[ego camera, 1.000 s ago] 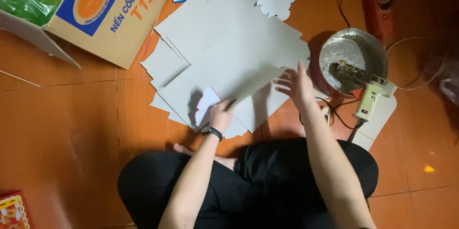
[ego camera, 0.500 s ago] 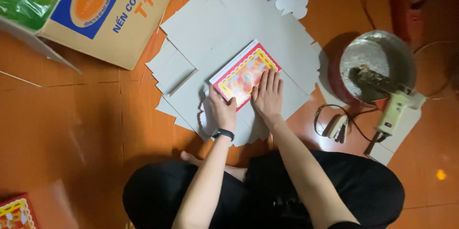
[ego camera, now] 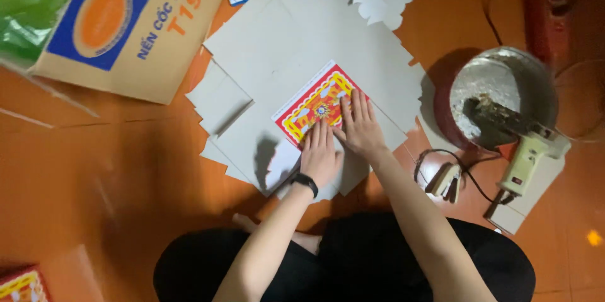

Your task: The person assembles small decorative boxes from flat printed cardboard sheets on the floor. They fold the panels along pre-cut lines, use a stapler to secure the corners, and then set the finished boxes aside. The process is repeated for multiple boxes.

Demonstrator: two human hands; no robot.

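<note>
Red-yellow print [ego camera: 313, 106] lies on grey card [ego camera: 353, 43]; my left hand [ego camera: 319, 157] and right hand [ego camera: 359, 127] press it, fingers flat and released.

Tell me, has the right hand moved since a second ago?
Yes. The right hand left its spot near the metal bowl and now lies flat on the red and yellow printed sheet, beside the left hand.
</note>
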